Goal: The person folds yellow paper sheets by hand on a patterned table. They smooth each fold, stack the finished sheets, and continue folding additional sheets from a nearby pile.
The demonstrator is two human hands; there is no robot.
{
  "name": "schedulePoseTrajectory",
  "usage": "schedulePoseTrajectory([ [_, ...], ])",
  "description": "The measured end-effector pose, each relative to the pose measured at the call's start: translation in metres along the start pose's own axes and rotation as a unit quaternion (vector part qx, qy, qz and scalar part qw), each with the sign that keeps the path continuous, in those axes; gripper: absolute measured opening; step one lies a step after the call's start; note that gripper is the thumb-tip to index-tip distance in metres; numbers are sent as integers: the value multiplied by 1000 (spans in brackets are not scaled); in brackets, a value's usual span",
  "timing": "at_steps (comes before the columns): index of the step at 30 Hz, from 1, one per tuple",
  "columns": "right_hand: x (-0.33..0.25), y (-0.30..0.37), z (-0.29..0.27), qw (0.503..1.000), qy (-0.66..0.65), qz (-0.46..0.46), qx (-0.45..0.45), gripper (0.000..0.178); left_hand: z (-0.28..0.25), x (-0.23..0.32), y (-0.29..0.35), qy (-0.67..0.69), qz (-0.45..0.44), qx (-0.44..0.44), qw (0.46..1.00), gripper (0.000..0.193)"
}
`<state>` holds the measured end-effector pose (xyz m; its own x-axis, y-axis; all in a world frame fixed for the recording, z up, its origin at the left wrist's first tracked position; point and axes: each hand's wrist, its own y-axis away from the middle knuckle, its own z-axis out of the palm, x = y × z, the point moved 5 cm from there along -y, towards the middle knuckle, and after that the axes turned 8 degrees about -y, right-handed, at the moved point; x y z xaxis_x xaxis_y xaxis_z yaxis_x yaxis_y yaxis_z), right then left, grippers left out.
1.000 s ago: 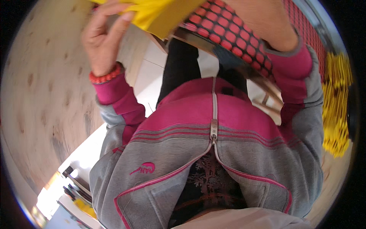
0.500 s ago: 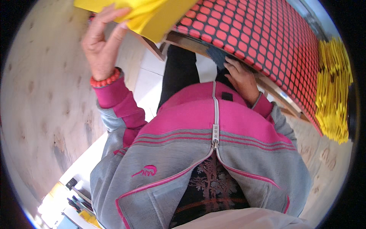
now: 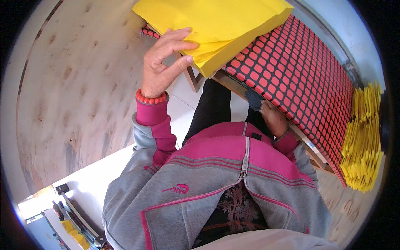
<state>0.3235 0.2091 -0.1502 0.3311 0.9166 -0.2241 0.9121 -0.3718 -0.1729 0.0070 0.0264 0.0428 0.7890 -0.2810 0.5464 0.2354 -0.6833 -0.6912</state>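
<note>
A thick stack of yellow sheets (image 3: 216, 21) lies on the far left end of the table with the red-and-black patterned cover. My left hand (image 3: 164, 62), a red bead bracelet at its wrist, is at the stack's near left corner. Its thumb and fingers are apart, fingertips against the edge where several sheets are ruffled. Low by the table's near edge, my right hand (image 3: 275, 118) has its fingers closed on a dark blue cloth (image 3: 253, 100). Part of that cloth is hidden by the hand and the table edge.
The patterned tabletop (image 3: 300, 71) runs toward the right, where a bundle of folded yellow pieces (image 3: 362, 139) stands at its end. To my left is a large wooden board (image 3: 71, 96). Behind me at lower left are a dark-edged rack (image 3: 79, 218) and yellow items.
The view has shifted, bringing more of the yellow stack into sight. My right hand's fingers, earlier stretched beside the cloth, are now bent onto it. My left hand stays at the stack's corner.
</note>
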Motion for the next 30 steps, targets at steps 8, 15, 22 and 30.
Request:
schedulePoseTrajectory([
  [8, -36, -1, -35, 994, -93, -41, -51, 18, 3, 4, -1, -16, 18, 0, 1000, 21],
  [15, -100, -28, -133, 931, -323, -120, -120, 13, 3, 5, 0, -27, 22, 4, 999, 20],
  [22, -140, -136, -231, 920, -299, -231, 102, 15, 6, 2, 0, -9, 29, 15, 999, 19],
  [30, -161, -189, -204, 885, -245, -340, 203, 31, 4, 2, 3, -12, 26, 8, 1000, 20],
])
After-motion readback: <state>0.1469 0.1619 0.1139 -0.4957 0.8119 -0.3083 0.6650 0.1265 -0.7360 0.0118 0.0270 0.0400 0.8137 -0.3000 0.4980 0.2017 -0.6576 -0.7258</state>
